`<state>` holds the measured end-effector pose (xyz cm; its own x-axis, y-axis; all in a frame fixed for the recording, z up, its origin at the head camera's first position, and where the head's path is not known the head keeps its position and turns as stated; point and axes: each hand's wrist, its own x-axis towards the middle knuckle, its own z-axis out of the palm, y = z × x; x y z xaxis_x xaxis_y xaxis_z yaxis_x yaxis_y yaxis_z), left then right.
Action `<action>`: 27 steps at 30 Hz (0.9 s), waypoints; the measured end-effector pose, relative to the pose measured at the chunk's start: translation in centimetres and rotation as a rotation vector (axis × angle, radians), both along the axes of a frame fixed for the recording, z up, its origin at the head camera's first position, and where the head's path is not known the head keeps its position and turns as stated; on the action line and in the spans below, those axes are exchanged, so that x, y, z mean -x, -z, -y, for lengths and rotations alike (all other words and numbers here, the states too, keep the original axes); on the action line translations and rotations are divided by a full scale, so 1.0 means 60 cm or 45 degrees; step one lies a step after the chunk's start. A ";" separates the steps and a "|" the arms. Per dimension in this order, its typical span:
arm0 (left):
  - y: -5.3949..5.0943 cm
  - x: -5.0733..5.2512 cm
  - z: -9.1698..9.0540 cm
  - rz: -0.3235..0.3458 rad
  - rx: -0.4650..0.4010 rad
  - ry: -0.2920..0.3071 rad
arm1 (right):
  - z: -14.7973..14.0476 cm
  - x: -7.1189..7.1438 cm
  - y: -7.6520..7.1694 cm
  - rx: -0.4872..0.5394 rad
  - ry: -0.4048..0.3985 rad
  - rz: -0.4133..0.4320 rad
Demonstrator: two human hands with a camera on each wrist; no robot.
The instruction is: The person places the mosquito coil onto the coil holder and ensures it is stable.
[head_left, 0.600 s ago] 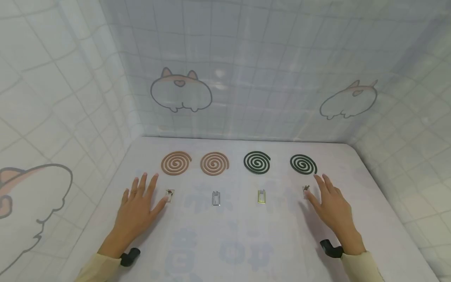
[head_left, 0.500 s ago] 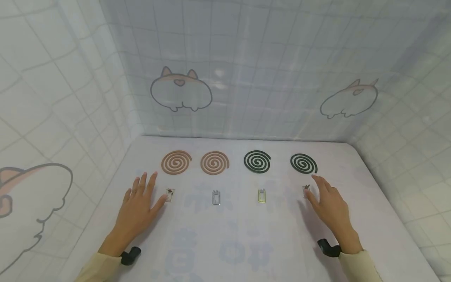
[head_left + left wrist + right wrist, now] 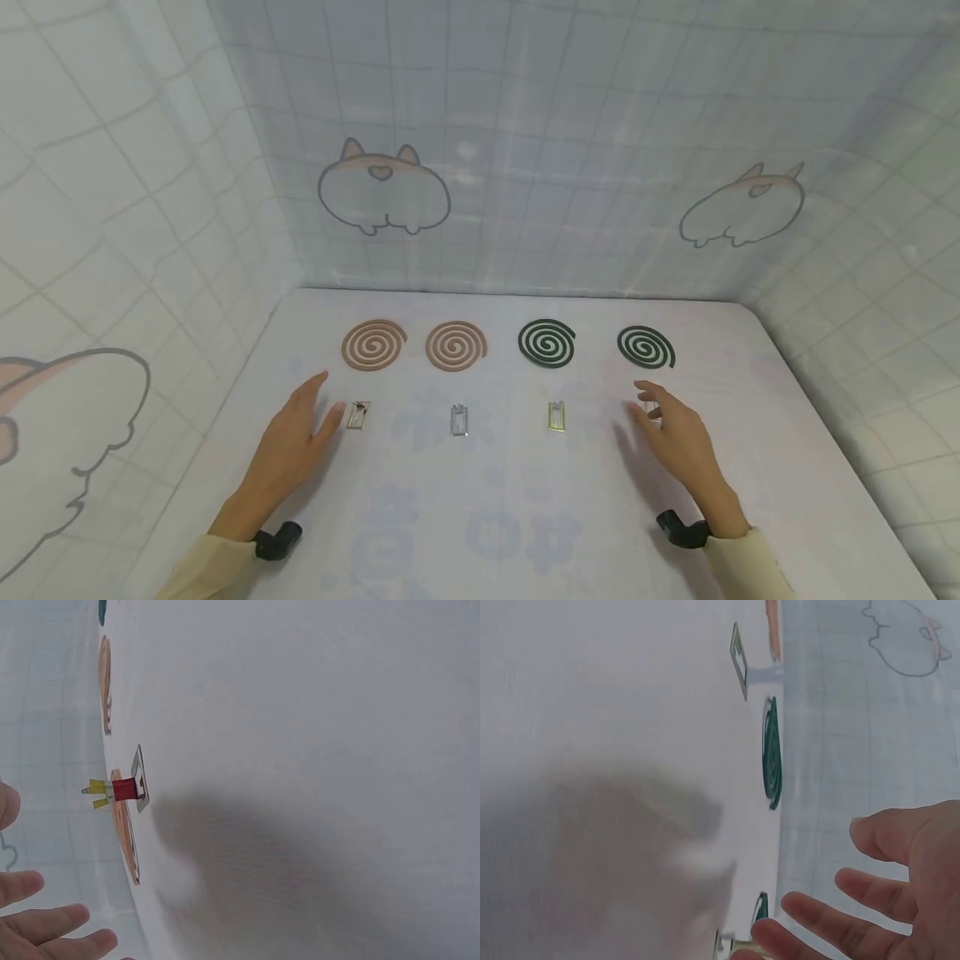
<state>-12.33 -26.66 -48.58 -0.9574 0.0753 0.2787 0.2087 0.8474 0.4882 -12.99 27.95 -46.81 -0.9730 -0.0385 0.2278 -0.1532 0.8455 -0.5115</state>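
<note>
My left hand (image 3: 288, 442) hovers above the table at the left, its fingers loosely extended and nothing in it. Just right of its thumb lies a small metal coil stand (image 3: 358, 415); in the left wrist view, this stand (image 3: 141, 780) has an upright red and yellow tab. Over the right side hangs my right hand (image 3: 678, 437), relaxed and holding nothing. It partly covers another coil stand (image 3: 651, 408). Between the hands lie a silver stand (image 3: 459, 421) and a yellowish stand (image 3: 557, 416). Shadows (image 3: 225, 855) under the hands show them raised off the surface.
Behind the stands, two brown mosquito coils (image 3: 372, 346) and two dark green mosquito coils (image 3: 547, 343) lie flat in a row. White grid-patterned sheets (image 3: 480, 208) rise at the back and both sides of the white table (image 3: 480, 500).
The right hand has shifted left across its stand, and its fingers have bent somewhat. My left hand has turned sideways, its thumb now a little left of the nearest stand. Coils and stands stay put.
</note>
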 end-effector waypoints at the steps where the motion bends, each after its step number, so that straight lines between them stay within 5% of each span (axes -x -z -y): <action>1: 0.000 0.001 0.001 0.019 -0.009 -0.009 | 0.003 0.000 0.001 0.010 -0.001 0.006; 5: 0.001 0.003 0.005 0.080 -0.033 -0.033 | 0.013 0.003 0.006 0.057 -0.015 0.017; 27: 0.008 0.022 0.028 0.110 -0.271 -0.105 | 0.086 0.024 0.021 0.348 -0.072 0.166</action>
<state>-13.65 -28.34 -49.03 -0.9789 -0.0556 0.1968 0.0930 0.7361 0.6704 -14.45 22.78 -48.09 -0.9927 -0.0476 0.1106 -0.1141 0.6656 -0.7375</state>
